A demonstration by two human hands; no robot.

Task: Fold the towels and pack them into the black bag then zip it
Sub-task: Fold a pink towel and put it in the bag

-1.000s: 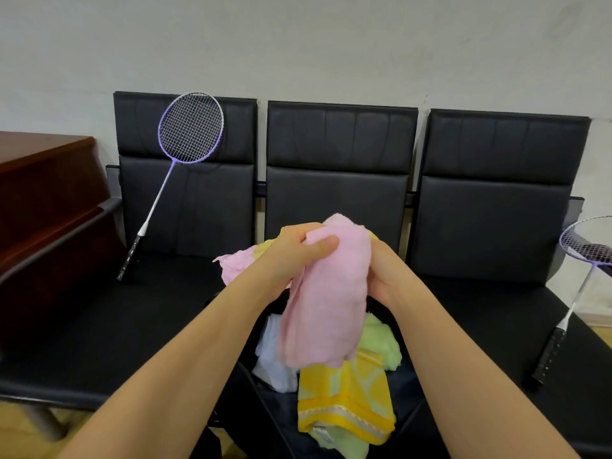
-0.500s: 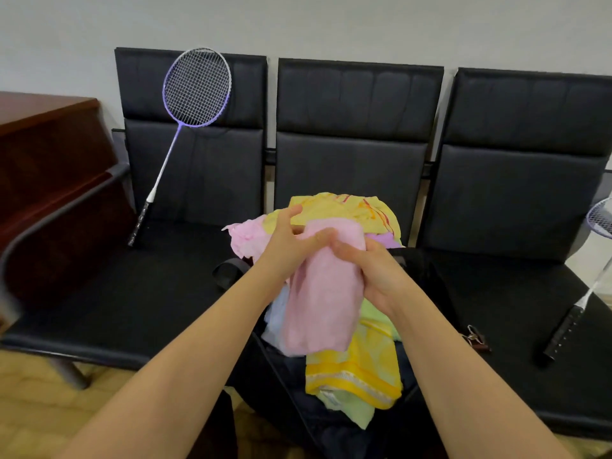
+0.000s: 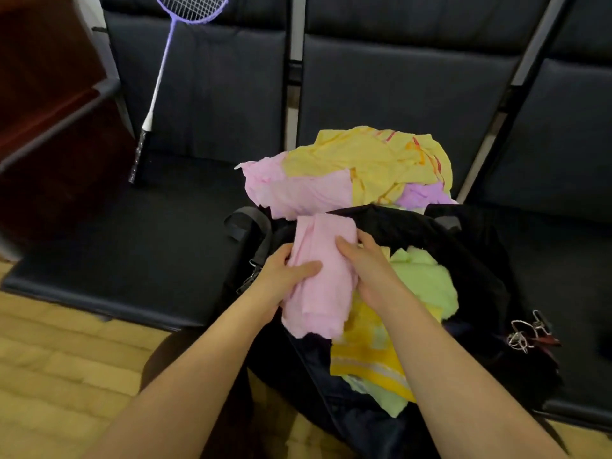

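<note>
Risk lies in the folded pink towel springing open as it goes into the black bag; left hand grips its side, thumb on top, right hand clasps the other side; it hangs over the bag's mouth. Green towel and yellow towel already crowd the opening; unfolded pile waits at twelve o'clock; racket leans at ten; keys at three.

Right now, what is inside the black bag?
In the open black bag lie a light green towel and a yellow towel. Whatever lies under them is hidden.
</note>
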